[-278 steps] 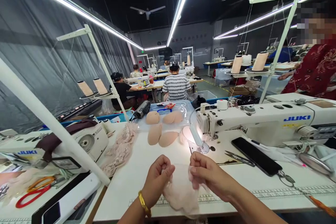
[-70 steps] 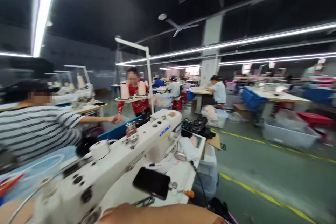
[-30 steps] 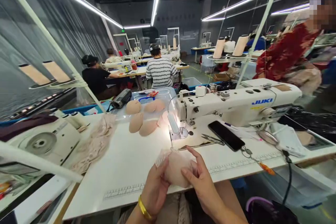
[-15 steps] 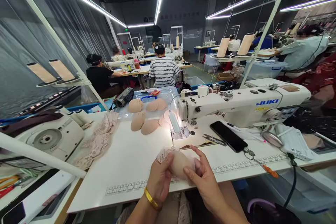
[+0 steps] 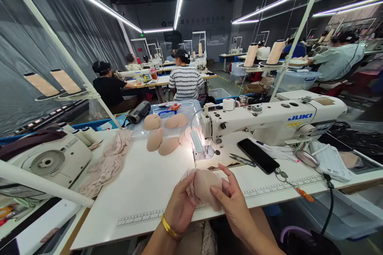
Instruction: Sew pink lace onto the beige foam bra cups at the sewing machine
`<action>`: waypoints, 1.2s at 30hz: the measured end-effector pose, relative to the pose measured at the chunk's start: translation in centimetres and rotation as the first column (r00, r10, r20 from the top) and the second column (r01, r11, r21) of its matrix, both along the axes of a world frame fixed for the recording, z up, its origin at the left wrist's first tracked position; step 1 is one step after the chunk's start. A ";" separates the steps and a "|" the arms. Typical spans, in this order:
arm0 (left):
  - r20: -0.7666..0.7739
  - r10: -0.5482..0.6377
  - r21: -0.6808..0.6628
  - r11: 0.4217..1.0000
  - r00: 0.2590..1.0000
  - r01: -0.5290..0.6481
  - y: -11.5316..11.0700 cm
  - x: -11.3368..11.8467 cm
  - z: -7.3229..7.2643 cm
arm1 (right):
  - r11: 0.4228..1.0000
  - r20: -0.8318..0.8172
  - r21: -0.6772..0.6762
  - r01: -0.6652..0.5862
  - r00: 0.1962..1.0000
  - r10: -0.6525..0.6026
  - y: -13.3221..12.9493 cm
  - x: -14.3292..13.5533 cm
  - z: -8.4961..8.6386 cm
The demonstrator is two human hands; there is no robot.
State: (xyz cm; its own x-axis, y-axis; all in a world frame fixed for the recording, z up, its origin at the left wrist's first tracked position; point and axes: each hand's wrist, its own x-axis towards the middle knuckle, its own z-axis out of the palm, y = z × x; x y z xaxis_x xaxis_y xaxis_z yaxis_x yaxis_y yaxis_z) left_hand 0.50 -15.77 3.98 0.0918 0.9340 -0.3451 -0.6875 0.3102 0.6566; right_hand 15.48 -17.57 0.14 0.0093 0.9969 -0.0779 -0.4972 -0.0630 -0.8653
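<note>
Both hands hold a beige cup piece (image 5: 206,185) with lace at its left side, over the front edge of the white table (image 5: 140,183). My left hand (image 5: 182,203) grips the lace side, a gold bracelet on its wrist. My right hand (image 5: 231,199) pinches the right side between thumb and fingers, its index finger raised. Behind them, the lamp of a white sewing machine (image 5: 269,119) lights the needle plate. Several beige cups (image 5: 169,146) lie left of the needle, some on a clear plastic lid (image 5: 137,130). Lace fabric (image 5: 104,169) lies further left.
A black phone (image 5: 259,155), small scissors (image 5: 242,160) and a keyring with an orange tag (image 5: 304,194) lie on the right. Another machine (image 5: 50,161) stands at the left. Thread cones stand on both sides. Persons sit at tables further back, one in a striped shirt (image 5: 185,81).
The cup piece has turned slightly in my hands, and my left fingers have shifted on the lace. The whole view has moved a little.
</note>
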 end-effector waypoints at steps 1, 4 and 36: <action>0.011 -0.022 0.007 1.000 1.000 0.022 0.1 0.1 0.0 | 1.000 0.007 0.005 -0.004 1.000 0.004 0.0 0.0 0.0; -0.030 -0.057 0.051 0.997 0.998 0.059 0.2 0.4 0.0 | 1.000 0.012 0.015 -0.010 1.000 0.010 -0.1 0.0 0.1; -0.200 -0.238 0.248 0.926 0.951 0.284 3.4 -2.1 3.1 | 0.929 0.421 0.147 -0.339 0.871 0.251 2.4 3.3 -0.6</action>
